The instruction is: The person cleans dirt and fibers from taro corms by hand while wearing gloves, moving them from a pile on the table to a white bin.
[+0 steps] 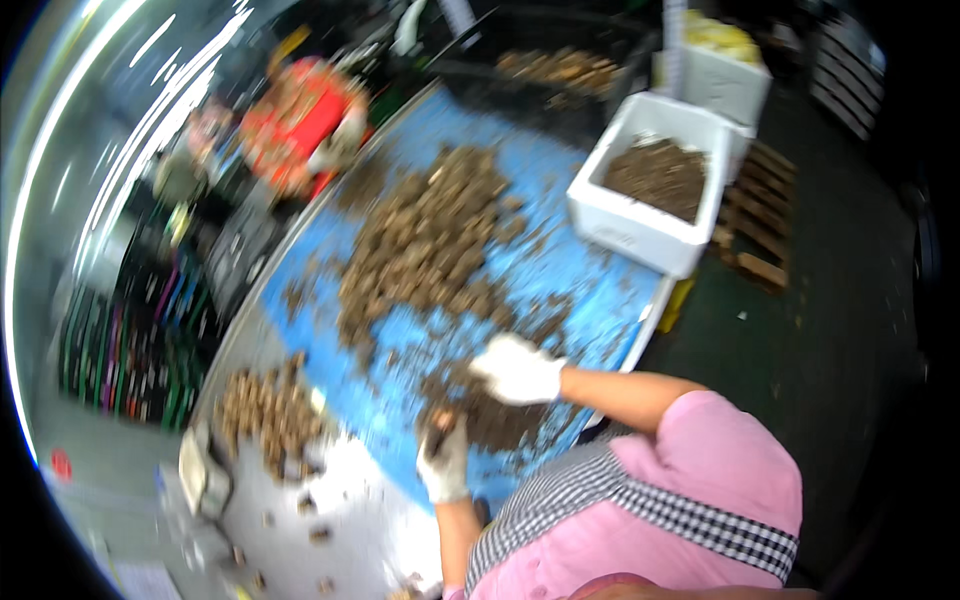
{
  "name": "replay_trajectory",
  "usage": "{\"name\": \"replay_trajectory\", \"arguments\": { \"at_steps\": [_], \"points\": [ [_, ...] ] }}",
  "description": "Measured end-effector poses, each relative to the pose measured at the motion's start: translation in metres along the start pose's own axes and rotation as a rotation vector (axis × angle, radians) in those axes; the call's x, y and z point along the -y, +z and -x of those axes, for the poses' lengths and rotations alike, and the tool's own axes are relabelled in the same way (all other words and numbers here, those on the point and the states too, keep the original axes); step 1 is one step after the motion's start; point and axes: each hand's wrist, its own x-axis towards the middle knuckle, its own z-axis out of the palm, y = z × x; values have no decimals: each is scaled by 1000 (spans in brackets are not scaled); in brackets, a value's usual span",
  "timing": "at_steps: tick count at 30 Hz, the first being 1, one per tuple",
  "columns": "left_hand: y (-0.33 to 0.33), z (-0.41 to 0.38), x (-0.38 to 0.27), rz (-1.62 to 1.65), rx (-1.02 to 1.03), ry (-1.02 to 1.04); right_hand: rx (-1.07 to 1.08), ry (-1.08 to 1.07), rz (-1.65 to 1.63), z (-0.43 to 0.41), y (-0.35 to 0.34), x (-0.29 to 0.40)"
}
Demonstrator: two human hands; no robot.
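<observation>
My left hand (442, 469), in a white glove, holds a soil-covered lump (441, 421), perhaps a bulb or tuber, with a lighter orange-brown patch. My right hand (519, 369), also gloved in white, is over a heap of dark soil (502, 424) near the table edge. Blur hides its fingers, so I cannot tell whether it grips anything. Ahead of both hands, a large pile of brown, dirt-covered lumps (427, 232) lies on a blue plastic sheet (405, 337). Cleaner-looking tan lumps (270, 412) are grouped on the bare metal tabletop (352, 517) to the left.
A white foam box (637, 236) of brown, soil-like material stands at the sheet's right corner. Behind it are another foam box (724, 82) and a wooden pallet (761, 217). Across the table is a person in red (304, 120). Stacked dark crates (135, 360) stand at left.
</observation>
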Motion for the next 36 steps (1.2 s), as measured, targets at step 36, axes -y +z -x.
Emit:
{"name": "replay_trajectory", "arguments": {
  "at_steps": [36],
  "points": [
    [38, 14, -1, -318, 313, -39, -150, 164, -635, 15, 1, 58]
  ]
}}
